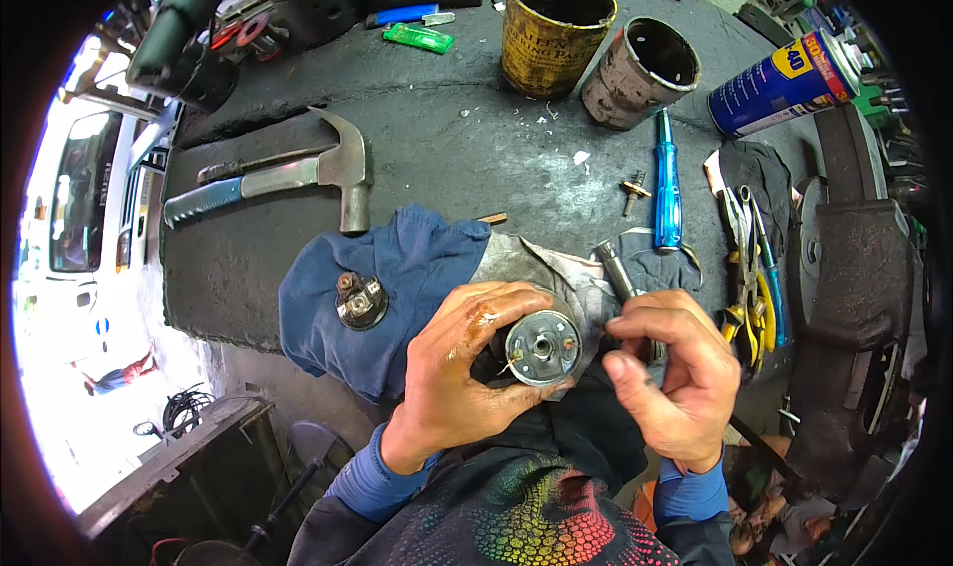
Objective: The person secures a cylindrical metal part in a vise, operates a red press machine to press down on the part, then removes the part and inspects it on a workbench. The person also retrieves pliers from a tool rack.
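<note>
My left hand (462, 353) wraps round a short metal cylinder that looks like a starter solenoid body (545, 369). Its round end, with a hole in the middle, faces up. A brown, wet smear marks the hand near the thumb side. To the right of the cylinder is my right hand (680, 372), its thumb and index finger apart and its other fingers curled. Partly hidden behind those fingers is a metal rod-like tool (615, 270). On a blue cloth (323, 268) at the left rests a dark round cap with terminals (360, 301).
A claw hammer (298, 174) lies left on the dark bench (447, 159). Farther back are a yellow can (551, 60), a grey can (620, 94) and a spray can (784, 84). At the right lie a blue screwdriver (667, 194), a small spring-fitted part (635, 191) and pliers (743, 268).
</note>
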`<state>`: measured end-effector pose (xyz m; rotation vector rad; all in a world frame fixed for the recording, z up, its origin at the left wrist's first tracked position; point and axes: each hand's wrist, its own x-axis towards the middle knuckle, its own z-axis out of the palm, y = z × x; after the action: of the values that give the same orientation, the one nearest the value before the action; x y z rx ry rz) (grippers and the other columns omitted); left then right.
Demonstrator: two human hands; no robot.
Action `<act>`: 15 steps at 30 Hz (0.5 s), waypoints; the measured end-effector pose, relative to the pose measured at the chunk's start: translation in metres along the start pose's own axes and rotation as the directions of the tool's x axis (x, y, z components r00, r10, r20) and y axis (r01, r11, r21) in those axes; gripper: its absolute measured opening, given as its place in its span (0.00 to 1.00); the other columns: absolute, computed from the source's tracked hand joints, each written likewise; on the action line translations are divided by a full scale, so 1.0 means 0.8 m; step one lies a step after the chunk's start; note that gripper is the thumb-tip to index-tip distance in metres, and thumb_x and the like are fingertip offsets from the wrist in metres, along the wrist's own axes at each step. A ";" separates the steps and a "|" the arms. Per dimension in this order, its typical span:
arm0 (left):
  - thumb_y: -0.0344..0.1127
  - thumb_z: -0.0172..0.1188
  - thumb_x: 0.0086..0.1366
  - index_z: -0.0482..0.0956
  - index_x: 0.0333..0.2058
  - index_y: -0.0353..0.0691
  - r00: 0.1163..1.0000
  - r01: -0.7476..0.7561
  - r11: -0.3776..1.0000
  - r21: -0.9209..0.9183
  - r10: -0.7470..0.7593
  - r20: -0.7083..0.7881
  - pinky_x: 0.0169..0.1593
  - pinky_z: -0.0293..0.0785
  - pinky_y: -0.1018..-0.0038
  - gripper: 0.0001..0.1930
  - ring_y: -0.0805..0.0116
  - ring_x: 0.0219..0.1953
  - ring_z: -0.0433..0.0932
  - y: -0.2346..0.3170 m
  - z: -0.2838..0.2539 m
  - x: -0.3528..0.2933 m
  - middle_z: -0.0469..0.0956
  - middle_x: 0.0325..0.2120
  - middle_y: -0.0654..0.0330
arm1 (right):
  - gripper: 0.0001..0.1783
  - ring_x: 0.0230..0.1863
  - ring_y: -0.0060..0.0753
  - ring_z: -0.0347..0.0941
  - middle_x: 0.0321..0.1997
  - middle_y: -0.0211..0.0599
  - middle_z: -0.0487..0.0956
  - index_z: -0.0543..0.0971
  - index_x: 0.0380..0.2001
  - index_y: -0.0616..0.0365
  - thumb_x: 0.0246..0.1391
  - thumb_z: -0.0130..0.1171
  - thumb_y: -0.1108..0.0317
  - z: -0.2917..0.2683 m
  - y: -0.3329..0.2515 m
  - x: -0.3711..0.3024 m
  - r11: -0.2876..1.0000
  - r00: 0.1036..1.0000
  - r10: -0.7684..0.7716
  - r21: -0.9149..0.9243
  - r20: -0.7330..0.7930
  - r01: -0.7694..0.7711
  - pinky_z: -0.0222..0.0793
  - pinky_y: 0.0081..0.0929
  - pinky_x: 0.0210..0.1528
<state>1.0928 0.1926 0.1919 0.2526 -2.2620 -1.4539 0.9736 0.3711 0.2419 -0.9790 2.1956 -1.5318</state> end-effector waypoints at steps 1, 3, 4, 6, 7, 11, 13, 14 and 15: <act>0.33 0.83 0.41 0.83 0.50 0.41 1.000 -0.006 1.000 -0.015 0.006 0.005 0.57 0.77 0.63 0.33 0.53 0.51 0.82 0.001 -0.001 0.000 0.84 0.47 0.57 | 0.15 0.32 0.29 0.76 0.40 0.41 0.81 0.83 0.39 0.62 0.45 0.71 0.78 0.010 0.004 -0.002 0.998 1.000 0.004 0.060 -0.014 -0.003 0.74 0.25 0.36; 0.33 0.82 0.41 0.83 0.50 0.41 0.999 -0.042 0.999 -0.017 0.042 0.029 0.57 0.77 0.63 0.33 0.54 0.52 0.82 -0.002 -0.002 0.001 0.85 0.47 0.57 | 0.15 0.32 0.31 0.76 0.39 0.42 0.81 0.83 0.38 0.62 0.43 0.69 0.80 0.023 0.012 -0.011 0.989 0.997 -0.043 0.140 -0.067 0.052 0.73 0.25 0.36; 0.33 0.82 0.41 0.83 0.50 0.41 0.998 -0.053 0.999 -0.007 0.053 0.031 0.57 0.77 0.63 0.33 0.55 0.52 0.82 -0.001 -0.004 0.000 0.85 0.47 0.57 | 0.16 0.32 0.32 0.76 0.40 0.42 0.80 0.83 0.38 0.61 0.41 0.69 0.81 0.025 0.015 -0.015 0.986 0.987 -0.149 0.060 -0.067 0.153 0.73 0.25 0.36; 0.31 0.81 0.41 0.82 0.51 0.40 0.997 -0.074 0.997 -0.002 0.074 0.019 0.56 0.77 0.64 0.34 0.54 0.51 0.82 -0.005 -0.002 -0.006 0.84 0.48 0.56 | 0.20 0.33 0.34 0.77 0.41 0.43 0.80 0.84 0.39 0.59 0.38 0.68 0.82 0.025 0.020 -0.022 0.933 0.935 -0.351 -0.096 -0.049 0.346 0.74 0.26 0.36; 0.32 0.82 0.41 0.81 0.52 0.38 0.997 -0.082 0.996 -0.018 0.082 -0.001 0.57 0.77 0.65 0.35 0.57 0.52 0.83 -0.008 0.001 -0.009 0.84 0.48 0.55 | 0.22 0.33 0.35 0.77 0.42 0.43 0.79 0.85 0.40 0.58 0.36 0.68 0.82 0.027 0.016 -0.025 0.924 0.932 -0.362 -0.149 -0.039 0.352 0.74 0.27 0.36; 0.32 0.84 0.45 0.71 0.60 0.35 0.999 -0.052 0.986 -0.156 0.050 -0.018 0.62 0.74 0.66 0.43 0.61 0.56 0.81 -0.027 0.010 -0.027 0.82 0.52 0.52 | 0.30 0.35 0.40 0.77 0.48 0.44 0.78 0.87 0.44 0.52 0.30 0.67 0.81 0.030 0.013 -0.033 0.849 0.901 -0.433 -0.328 0.018 0.414 0.76 0.33 0.38; 0.32 0.81 0.48 0.71 0.62 0.39 0.997 -0.065 0.963 -0.262 0.051 -0.059 0.62 0.75 0.65 0.43 0.57 0.58 0.81 -0.030 0.014 -0.031 0.81 0.54 0.53 | 0.29 0.36 0.41 0.77 0.47 0.43 0.79 0.87 0.44 0.53 0.30 0.67 0.81 0.027 0.014 -0.032 0.815 0.890 -0.452 -0.379 0.059 0.439 0.76 0.34 0.39; 0.33 0.81 0.50 0.67 0.65 0.38 0.994 -0.102 0.937 -0.335 0.085 -0.067 0.65 0.73 0.65 0.45 0.57 0.61 0.79 -0.035 0.016 -0.032 0.79 0.56 0.52 | 0.29 0.38 0.43 0.78 0.48 0.42 0.79 0.87 0.44 0.53 0.30 0.68 0.81 0.026 0.013 -0.033 0.809 0.890 -0.449 -0.389 0.073 0.440 0.77 0.34 0.40; 0.33 0.81 0.50 0.67 0.65 0.37 0.996 -0.089 0.935 -0.342 0.080 -0.040 0.65 0.72 0.65 0.45 0.57 0.61 0.79 -0.035 0.013 -0.030 0.79 0.56 0.52 | 0.29 0.39 0.43 0.78 0.48 0.42 0.79 0.87 0.43 0.53 0.30 0.67 0.81 0.025 0.015 -0.031 0.823 0.894 -0.444 -0.364 0.067 0.436 0.77 0.34 0.40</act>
<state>1.1070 0.1979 0.1570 0.0626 -1.9287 -1.7541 0.9994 0.3761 0.2198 -1.7003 2.4467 -1.3071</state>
